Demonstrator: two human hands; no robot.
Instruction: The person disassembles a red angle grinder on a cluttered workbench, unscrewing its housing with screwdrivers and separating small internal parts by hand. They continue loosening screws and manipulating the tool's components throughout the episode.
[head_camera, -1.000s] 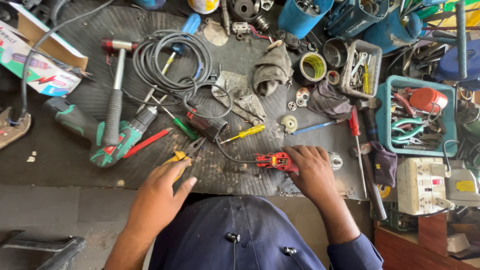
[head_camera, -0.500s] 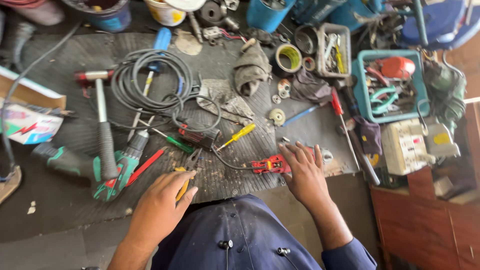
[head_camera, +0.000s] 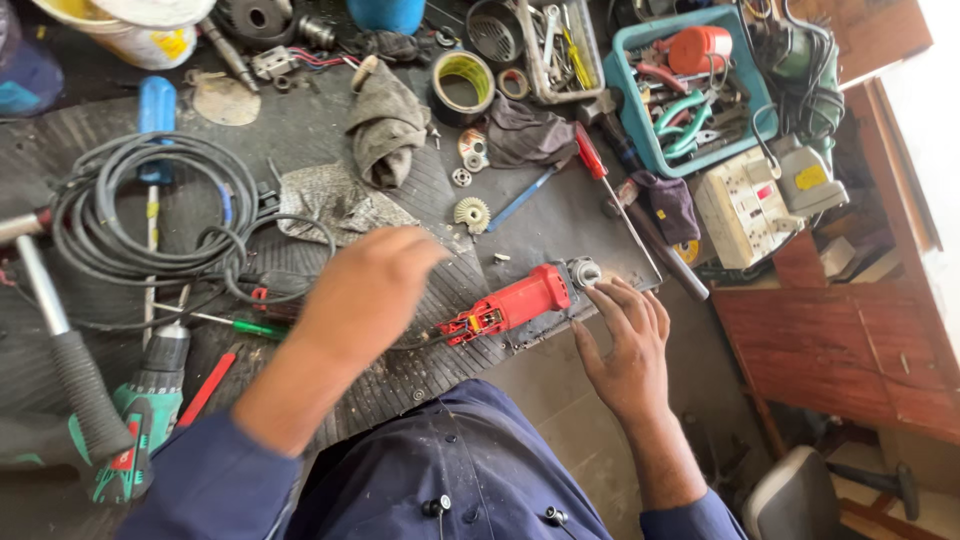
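Observation:
A red angle grinder body (head_camera: 512, 305) lies on the ribbed black mat (head_camera: 420, 375), its metal gear head (head_camera: 583, 272) pointing right. My right hand (head_camera: 625, 345) rests at the bench edge with fingers spread, fingertips touching the gear head. Blurred by motion, my left hand (head_camera: 365, 290) hovers over the mat just left of the grinder, its back towards the camera. Whether it holds anything is hidden. A small toothed gear (head_camera: 470, 213) lies beyond the grinder.
A coiled black cable (head_camera: 150, 215), hammer (head_camera: 60, 345), green drill (head_camera: 140, 415) and green screwdriver (head_camera: 235, 324) lie left. Grey rags (head_camera: 385, 125), a tape roll (head_camera: 463, 85), red screwdriver (head_camera: 598, 170), teal tool basket (head_camera: 625, 110) and white power strip (head_camera: 740, 210) lie behind and right.
My left hand has lifted off the mat and swung right towards the grinder. My right hand slid from the grinder body to its gear head. The view has moved closer.

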